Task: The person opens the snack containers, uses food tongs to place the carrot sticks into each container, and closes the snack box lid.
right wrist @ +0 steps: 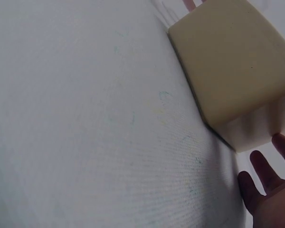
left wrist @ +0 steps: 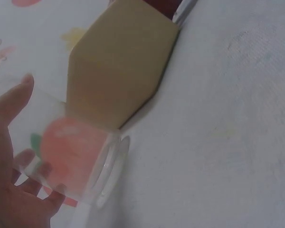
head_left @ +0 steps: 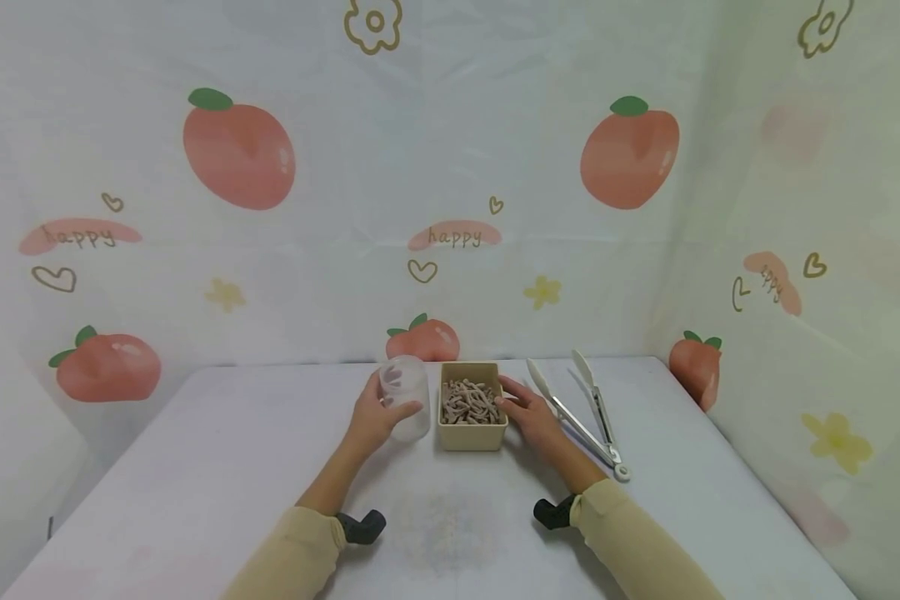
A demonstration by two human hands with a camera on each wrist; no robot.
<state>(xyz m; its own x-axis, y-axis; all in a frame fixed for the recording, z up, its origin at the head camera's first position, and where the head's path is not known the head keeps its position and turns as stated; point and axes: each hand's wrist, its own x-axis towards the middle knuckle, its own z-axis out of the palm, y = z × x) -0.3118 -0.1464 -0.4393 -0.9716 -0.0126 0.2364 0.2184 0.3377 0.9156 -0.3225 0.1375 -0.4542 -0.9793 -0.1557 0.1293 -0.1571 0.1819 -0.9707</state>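
My left hand grips a clear, empty-looking jar, the thumb on one side and the fingers round the other. In the left wrist view the jar is see-through, its rounded end close over the white tabletop. Just right of it stands a beige rectangular box, holding a heap of thin, grey-brown, twig-like pieces. My right hand is at the box's right side, the thumb by the rim. Spread, fairly straight fingers show beside the box wall in the right wrist view.
Spread tongs with pale tips lie on the table to the right of the right hand. A white cloth printed with peaches rises behind the table and along its right side. Dark curved wrist mounts stick out near both sleeves.
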